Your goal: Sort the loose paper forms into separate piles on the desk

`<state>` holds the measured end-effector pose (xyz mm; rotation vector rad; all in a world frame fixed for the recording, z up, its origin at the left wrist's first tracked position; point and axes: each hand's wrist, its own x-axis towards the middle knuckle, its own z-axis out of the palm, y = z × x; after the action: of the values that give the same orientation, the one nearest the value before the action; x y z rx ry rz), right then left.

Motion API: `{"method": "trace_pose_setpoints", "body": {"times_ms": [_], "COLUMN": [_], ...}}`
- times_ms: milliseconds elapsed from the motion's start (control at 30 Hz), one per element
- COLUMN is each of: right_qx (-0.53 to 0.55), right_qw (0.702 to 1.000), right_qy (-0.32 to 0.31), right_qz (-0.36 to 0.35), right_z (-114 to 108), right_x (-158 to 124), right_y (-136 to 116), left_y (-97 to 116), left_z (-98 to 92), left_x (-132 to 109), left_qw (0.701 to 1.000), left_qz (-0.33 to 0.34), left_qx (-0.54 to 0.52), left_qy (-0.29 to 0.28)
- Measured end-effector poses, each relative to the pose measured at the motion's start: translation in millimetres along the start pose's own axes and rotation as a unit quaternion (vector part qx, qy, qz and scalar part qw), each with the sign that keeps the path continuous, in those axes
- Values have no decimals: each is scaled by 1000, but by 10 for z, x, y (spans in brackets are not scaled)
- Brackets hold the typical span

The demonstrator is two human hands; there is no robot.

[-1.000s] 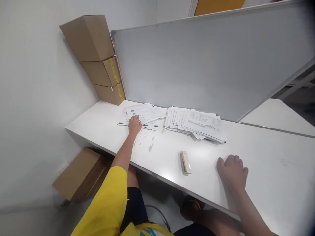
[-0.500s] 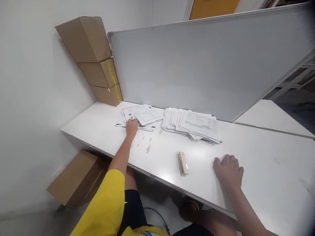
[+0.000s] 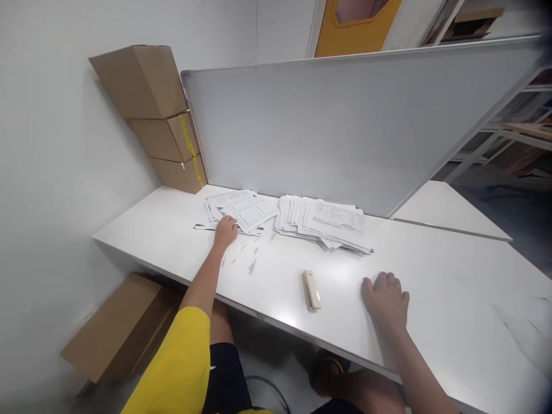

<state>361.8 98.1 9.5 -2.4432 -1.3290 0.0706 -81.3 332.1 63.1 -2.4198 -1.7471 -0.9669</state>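
Note:
My left hand (image 3: 226, 231) is at the near left edge of a loose pile of papers, its fingers closed on the corner of a printed sheet (image 3: 250, 215) with a table on it. Other papers (image 3: 235, 198) lie fanned out under and behind that sheet. Palm down on the white desk, my right hand (image 3: 387, 302) rests with thumb and fingers apart, holding nothing. A cream stapler (image 3: 311, 290) lies between my hands, nearer the right one. Beyond it is a thicker, spread stack of printed papers (image 3: 332, 221).
A whiteboard (image 3: 302, 126) stands along the back of the desk (image 3: 276, 287). Stacked cardboard boxes (image 3: 166, 138) fill the far left corner by the wall. Another cardboard box (image 3: 114, 322) is below the desk's left end. Worn marks (image 3: 252, 265) show on the desktop.
The view has shifted slightly up and to the right. The printed sheet at my left hand has turned and moved a little toward me. My right hand stays on the desk.

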Motion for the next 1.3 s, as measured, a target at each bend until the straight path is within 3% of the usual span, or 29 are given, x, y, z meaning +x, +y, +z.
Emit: {"method": "trace_pose_setpoints", "body": {"times_ms": [333, 500, 600, 733, 933, 1133, 1300], "right_qx": [13, 9, 4, -5, -2, -7, -6], "right_qw": [1000, 1000, 1000, 1000, 999, 999, 998], "right_qy": [-1, -6, -3, -14, -15, -14, -32], "right_qz": [14, 16, 21, 28, 37, 39, 54], "right_z": [-71, -71, -73, -93, -80, -63, -151], "right_x": [-22, -11, -8, -5, 13, 37, 44], "right_y": [-94, -116, -127, -149, -145, -179, -281], "left_y": [-95, -57, 68, 193, 131, 172, 272], "left_z": [26, 154, 315, 454, 455, 344, 154], "left_x": [45, 187, 279, 325, 285, 223, 28], "left_qw": [990, 940, 916, 898, 880, 840, 798], "left_qz": [-115, -276, -328, -349, -355, -368, -386], "left_qx": [-66, -155, -169, -191, -226, -312, -381], "left_qy": [55, 126, 155, 187, 222, 246, 262]}}
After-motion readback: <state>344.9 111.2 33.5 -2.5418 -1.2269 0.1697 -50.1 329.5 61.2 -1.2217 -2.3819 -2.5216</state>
